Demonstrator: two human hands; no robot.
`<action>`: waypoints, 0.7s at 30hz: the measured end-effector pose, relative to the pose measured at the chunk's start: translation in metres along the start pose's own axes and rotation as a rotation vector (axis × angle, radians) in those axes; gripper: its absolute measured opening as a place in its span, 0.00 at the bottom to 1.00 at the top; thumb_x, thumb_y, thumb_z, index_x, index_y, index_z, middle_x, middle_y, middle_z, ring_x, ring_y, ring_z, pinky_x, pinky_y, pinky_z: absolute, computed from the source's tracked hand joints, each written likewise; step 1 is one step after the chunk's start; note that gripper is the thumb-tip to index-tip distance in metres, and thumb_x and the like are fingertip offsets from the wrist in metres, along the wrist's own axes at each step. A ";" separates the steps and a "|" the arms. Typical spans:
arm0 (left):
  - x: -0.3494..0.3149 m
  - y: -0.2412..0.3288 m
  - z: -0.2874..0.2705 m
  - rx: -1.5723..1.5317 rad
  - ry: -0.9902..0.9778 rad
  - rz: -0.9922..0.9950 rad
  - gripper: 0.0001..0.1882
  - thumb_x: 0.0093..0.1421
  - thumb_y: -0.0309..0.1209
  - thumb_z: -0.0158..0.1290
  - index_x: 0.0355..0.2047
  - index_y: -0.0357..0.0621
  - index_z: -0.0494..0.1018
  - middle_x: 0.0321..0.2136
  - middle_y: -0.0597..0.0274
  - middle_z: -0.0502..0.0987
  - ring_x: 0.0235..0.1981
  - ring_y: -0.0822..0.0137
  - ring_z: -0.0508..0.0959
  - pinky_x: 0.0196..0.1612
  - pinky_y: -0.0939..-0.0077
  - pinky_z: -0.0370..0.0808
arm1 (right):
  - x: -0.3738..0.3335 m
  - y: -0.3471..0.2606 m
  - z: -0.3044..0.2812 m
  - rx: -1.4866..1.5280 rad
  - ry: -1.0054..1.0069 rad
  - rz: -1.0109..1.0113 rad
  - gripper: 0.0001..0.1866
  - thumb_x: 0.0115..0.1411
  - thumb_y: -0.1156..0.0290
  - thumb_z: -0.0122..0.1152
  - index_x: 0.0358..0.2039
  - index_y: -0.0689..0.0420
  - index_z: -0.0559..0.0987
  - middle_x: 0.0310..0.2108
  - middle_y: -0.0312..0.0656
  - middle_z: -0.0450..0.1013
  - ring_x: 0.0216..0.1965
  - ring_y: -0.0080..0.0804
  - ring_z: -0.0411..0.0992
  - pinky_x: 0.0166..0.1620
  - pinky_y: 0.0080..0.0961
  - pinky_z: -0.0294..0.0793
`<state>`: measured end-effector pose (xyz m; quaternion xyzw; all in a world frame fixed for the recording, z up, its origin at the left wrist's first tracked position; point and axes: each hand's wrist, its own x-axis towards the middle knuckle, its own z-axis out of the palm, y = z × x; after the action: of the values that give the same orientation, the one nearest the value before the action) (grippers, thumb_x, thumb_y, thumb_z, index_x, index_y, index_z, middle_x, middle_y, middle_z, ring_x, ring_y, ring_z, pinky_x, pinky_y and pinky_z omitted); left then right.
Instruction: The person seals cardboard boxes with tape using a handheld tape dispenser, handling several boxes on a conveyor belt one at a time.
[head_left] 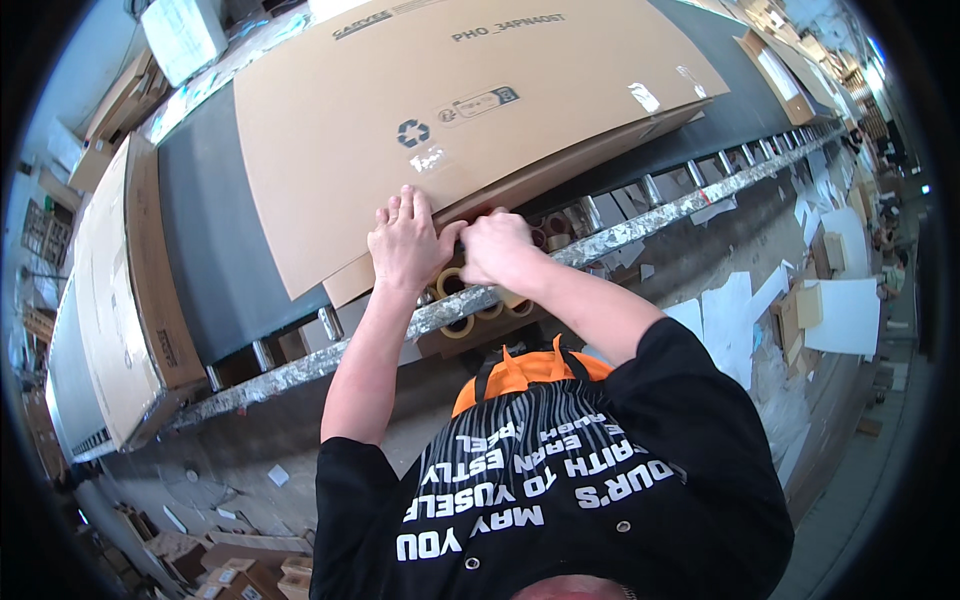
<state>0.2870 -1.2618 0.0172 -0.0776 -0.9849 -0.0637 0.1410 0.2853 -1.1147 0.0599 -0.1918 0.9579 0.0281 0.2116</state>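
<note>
A large brown cardboard carton (560, 110) lies flat on the dark conveyor belt (215, 240), its near side flap slightly lifted from the lower layer. My left hand (402, 245) rests on the near edge of the carton, fingers stretched out over the cardboard and thumb toward the right hand. Close beside it, my right hand (498, 248) is closed at the gap under that edge; what its fingers hold, if anything, is hidden. Below my hands, several rolls of tape (452, 283) sit by the conveyor's metal rail (620, 232).
Another carton (125, 300) stands on the belt at the left, and an open carton (785, 75) is farther along at the right. Rollers line the near rail. White sheets (727, 325) and cardboard scraps litter the floor on the right. Stacked boxes (235, 580) are at lower left.
</note>
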 end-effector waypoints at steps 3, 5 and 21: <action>0.035 0.027 -0.029 0.035 -0.301 -0.037 0.50 0.52 0.58 0.61 0.66 0.38 0.60 0.65 0.46 0.65 0.58 0.42 0.73 0.57 0.52 0.72 | 0.009 -0.013 -0.004 -0.163 -0.207 -0.051 0.21 0.57 0.53 0.62 0.46 0.50 0.85 0.46 0.41 0.81 0.48 0.37 0.80 0.50 0.43 0.75; 0.045 0.028 -0.012 0.077 -0.151 0.122 0.56 0.51 0.61 0.60 0.69 0.39 0.54 0.69 0.46 0.57 0.65 0.38 0.63 0.66 0.42 0.59 | 0.007 -0.026 0.041 -0.469 -0.013 -0.005 0.23 0.60 0.53 0.60 0.49 0.54 0.84 0.51 0.49 0.78 0.55 0.53 0.74 0.31 0.43 0.77; 0.025 0.104 0.020 -1.175 0.077 -0.521 0.32 0.64 0.55 0.56 0.53 0.39 0.77 0.43 0.57 0.83 0.47 0.67 0.80 0.58 0.64 0.72 | -0.100 0.247 0.004 0.294 0.790 -0.607 0.43 0.37 0.72 0.68 0.61 0.44 0.74 0.60 0.49 0.67 0.38 0.46 0.73 0.36 0.35 0.80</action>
<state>0.2752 -1.1534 0.0159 0.1024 -0.7667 -0.6273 0.0899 0.2769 -0.8502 0.0906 -0.4251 0.8600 -0.2437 -0.1427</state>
